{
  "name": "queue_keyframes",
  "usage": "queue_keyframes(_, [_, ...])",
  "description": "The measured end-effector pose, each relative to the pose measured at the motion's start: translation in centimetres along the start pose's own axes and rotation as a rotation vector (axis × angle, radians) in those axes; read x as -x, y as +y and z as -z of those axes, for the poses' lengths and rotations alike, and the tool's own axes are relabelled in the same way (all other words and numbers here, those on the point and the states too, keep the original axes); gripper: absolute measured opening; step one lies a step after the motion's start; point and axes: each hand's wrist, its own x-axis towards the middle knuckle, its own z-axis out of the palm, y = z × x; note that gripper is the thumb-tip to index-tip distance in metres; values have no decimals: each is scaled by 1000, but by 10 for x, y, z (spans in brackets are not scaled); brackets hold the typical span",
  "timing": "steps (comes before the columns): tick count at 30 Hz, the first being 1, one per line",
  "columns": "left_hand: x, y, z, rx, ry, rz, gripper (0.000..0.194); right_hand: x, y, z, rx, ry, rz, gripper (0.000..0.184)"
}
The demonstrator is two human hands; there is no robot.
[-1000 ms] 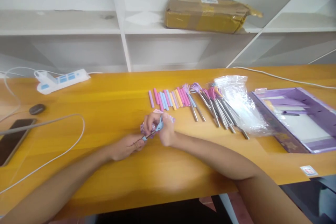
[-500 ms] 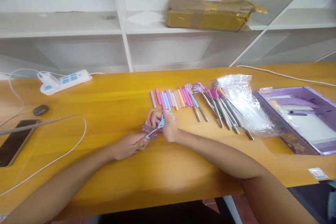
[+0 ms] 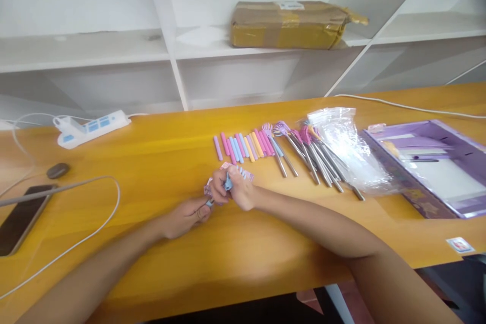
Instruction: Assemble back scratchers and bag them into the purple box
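On my feed, the blue tool [image 3: 228,183] ran between both hands, the left hand [image 3: 187,217] closed on its handle, the right hand [image 3: 242,190] curled round its head. They hid most of it; the patterned piece [image 3: 207,189] beneath looked blurred.

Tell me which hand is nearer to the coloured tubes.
Right. The right hand is just on the near side of the coloured tubes; the left hand is farther off, to their lower left.

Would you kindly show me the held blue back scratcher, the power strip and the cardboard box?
Held back scratcher [image 3: 228,182]: head view, its upper blue part.
Power strip [image 3: 95,127]: head view, middle of its body.
Cardboard box [image 3: 286,33]: head view, taped front side.
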Motion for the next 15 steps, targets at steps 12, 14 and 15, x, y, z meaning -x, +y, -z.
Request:
queue_keyframes(12, [-1,1,3,-87,29,-28,56,-5,-45,15,259,-171,89,67])
queue_keyframes(14, [0,0,3,-81,33,-9,57,-7,-57,18,226,-86,113,70])
queue_keyframes(15, [-1,0,3,-76,38,-2,57,-9,-66,21,219,-35,130,71])
